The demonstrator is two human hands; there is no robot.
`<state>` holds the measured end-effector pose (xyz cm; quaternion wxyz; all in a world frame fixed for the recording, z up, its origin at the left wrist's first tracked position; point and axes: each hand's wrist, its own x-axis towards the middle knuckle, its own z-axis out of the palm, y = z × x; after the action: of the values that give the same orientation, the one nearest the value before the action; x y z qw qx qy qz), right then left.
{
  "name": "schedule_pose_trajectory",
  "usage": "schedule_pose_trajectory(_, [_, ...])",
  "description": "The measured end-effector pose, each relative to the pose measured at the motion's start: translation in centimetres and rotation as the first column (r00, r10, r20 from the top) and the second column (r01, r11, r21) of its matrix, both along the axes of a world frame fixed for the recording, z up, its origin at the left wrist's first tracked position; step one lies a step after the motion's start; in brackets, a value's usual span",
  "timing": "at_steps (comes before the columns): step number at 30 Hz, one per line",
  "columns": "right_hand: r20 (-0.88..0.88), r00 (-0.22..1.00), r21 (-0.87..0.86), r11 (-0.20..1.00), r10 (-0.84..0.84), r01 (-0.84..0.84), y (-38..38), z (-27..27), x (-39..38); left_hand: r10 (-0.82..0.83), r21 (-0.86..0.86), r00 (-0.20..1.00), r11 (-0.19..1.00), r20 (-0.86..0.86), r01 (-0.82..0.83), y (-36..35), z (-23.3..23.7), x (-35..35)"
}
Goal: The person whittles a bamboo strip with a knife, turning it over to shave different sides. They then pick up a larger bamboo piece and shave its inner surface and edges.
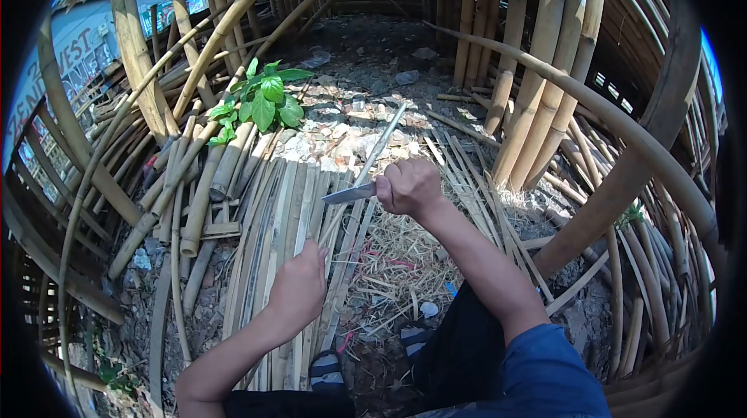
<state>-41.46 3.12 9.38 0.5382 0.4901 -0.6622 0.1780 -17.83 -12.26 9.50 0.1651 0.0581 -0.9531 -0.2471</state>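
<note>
Near the centre, my right hand [408, 186] is closed round the handle of a knife [349, 194], whose blade points left. The blade lies across a thin bamboo strip [381, 142] that slants up to the right, away from me. Lower and to the left, my left hand [299, 282] is closed on the near end of that strip. Beneath my hands, many split bamboo strips [268, 223] lie side by side on the ground. Pale shavings [405, 251] are heaped to the right of them, below my right hand.
Upright bamboo poles [537, 83] stand at the right, with a curved pole [576, 87] crossing them. Cut bamboo poles [230, 161] lie at the left beside a leafy green plant [264, 103]. My sandalled feet [327, 371] are at the bottom. Stony ground [342, 138] lies ahead.
</note>
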Motion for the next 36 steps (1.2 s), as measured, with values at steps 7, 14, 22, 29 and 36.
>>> schedule_pose_trajectory(7, [0.011,1.0,0.025,0.999,-0.022,0.022,0.5,-0.4,-0.1,-0.026,0.019,0.999,0.999,0.047,0.025,-0.8,0.0,0.5])
schedule_pose_trajectory(14, [0.242,0.967,-0.061,0.993,-0.08,0.098,1.8,-1.4,-2.8,-0.051,0.059,0.993,0.997,0.102,0.045,-1.1,-0.5,1.0])
schedule_pose_trajectory(22, [0.35,0.936,-0.031,0.998,-0.038,0.052,1.8,-0.8,-0.1,-0.006,0.109,0.995,0.994,0.098,-0.005,-1.1,0.0,1.1])
schedule_pose_trajectory(29, [0.598,0.801,-0.024,0.999,-0.003,0.022,-0.2,-1.8,2.6,0.021,0.088,0.994,0.996,0.11,-0.031,-2.0,0.2,1.1])
schedule_pose_trajectory(36, [0.974,0.007,-0.221,0.965,0.225,-0.14,-1.4,-3.0,1.5,0.019,0.094,0.996,0.995,0.089,-0.027,-2.4,-0.3,0.8])
